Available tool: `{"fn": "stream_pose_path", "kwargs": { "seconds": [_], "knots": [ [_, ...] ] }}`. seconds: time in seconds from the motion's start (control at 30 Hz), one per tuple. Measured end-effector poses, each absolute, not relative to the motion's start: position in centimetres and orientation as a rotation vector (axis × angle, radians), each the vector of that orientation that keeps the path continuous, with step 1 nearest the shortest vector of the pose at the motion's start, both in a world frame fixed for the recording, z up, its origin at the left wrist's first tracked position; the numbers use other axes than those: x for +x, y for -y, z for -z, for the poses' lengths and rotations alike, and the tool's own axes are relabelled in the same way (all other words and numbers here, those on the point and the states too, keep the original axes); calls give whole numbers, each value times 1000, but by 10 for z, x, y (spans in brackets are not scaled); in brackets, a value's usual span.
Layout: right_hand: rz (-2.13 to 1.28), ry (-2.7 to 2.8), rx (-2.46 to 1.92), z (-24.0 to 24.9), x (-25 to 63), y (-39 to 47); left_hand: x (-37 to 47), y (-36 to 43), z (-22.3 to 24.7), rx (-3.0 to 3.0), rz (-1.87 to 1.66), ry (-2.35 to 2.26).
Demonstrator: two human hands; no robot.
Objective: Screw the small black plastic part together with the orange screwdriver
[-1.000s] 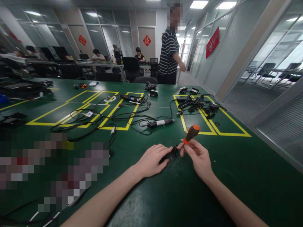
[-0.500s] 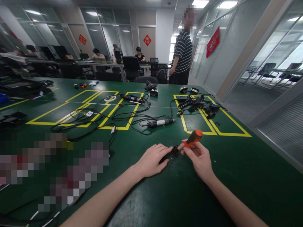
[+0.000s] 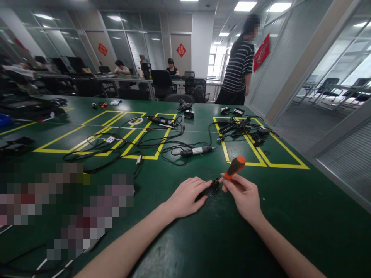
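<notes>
My right hand (image 3: 246, 193) pinches an orange-and-black screwdriver (image 3: 235, 166) low on its handle, which leans up and to the right. The tip of the screwdriver is hard to make out. Just left of it, a small black round part (image 3: 213, 188) with a short upright stem stands on the green table. My left hand (image 3: 188, 197) lies palm down on the table, with thumb and index finger closed against the left side of that part. The exact kind of the part cannot be told.
Beyond my hands lies a corded electric screwdriver (image 3: 197, 151) with looping black cables. A heap of black parts and wires (image 3: 240, 127) sits inside yellow tape at the right. At the left are a co-worker's blurred-out arms (image 3: 98, 212). A person in a striped shirt (image 3: 239, 63) stands behind the table.
The screwdriver handle has shifted slightly left and tilted a little, with my right hand following. My left hand stays put. The person in stripes has moved right.
</notes>
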State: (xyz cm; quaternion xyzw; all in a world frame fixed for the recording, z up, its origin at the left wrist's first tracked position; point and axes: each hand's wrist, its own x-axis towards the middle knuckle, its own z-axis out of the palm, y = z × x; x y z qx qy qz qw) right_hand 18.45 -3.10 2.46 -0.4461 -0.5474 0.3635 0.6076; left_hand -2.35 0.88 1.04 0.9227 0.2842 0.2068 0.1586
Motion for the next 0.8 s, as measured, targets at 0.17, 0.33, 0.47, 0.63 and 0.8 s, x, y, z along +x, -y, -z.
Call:
{"fn": "stream_pose_path", "kwargs": {
  "seconds": [0.17, 0.33, 0.47, 0.63, 0.8],
  "knots": [
    [-921, 1243, -947, -24, 183, 33, -23, -9, -10, 2633, -582, -822],
    [-846, 1210, -1037, -20, 184, 33, -24, -9, -9, 2643, -560, -822],
    [-792, 1276, -1047, -23, 185, 32, -24, -9, -10, 2641, -558, -820],
    [-879, 1293, -1003, -25, 184, 33, -24, -8, -12, 2644, -571, -823],
    [-943, 1221, -946, -24, 181, 34, -23, -9, -12, 2649, -584, -835]
  ]
}}
